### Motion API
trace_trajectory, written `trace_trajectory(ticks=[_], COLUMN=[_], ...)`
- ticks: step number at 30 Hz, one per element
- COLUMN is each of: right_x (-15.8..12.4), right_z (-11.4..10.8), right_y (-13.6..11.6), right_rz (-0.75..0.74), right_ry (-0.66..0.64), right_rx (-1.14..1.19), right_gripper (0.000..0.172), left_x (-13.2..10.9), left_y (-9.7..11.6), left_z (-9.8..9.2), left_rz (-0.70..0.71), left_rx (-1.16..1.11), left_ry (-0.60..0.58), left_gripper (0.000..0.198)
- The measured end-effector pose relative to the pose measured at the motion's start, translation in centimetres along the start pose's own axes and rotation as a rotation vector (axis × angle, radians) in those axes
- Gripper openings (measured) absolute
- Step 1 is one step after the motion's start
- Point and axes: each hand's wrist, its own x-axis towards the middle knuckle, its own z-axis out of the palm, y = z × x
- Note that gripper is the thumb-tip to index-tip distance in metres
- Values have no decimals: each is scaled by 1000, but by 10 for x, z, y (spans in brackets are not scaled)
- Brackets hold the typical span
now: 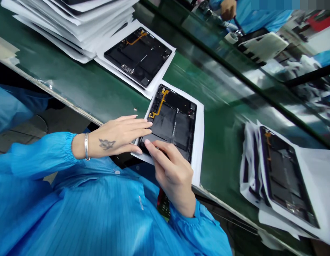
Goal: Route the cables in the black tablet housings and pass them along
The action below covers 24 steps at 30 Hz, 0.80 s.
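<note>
An opened black tablet (168, 122), its batteries and an orange flex cable (161, 103) exposed, lies on a white sheet (199, 142) at the green bench's front edge. My left hand (119, 135) reaches in flat, fingers stretched out, with the fingertips at the tablet's left edge. Over the tablet's near end, my right hand (172, 167) is closed in a pinch, its thumb and index tips close to the lower left corner. Whatever sits between those fingers is hidden. Both hands partly cover that end of the tablet.
Another opened tablet (138, 55) lies on white sheets just beyond. A tall stack of interleaved sheets (82, 28) stands at the upper left. To the right is a further stack topped by a tablet (286, 174). Across the bench, a co-worker's hand (228, 9) shows.
</note>
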Motion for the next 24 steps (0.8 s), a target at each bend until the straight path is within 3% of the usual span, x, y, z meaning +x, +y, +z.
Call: trace_trajectory(ticks=[5,14,24], right_x=[1,4,24], right_z=[2,-2,-18], right_y=[2,0,1], right_rz=[-9,-61,-353], right_ry=[23,-54,-209], right_rx=[-4,-114,-330], right_gripper=[35,34,20], left_x=[0,1,0], left_y=[0,1,0], left_z=[1,0,0], left_rz=[-7,-24,-15], left_rx=[0,-30,-25], left_ry=[2,-6,-5], left_gripper=[53,53,52])
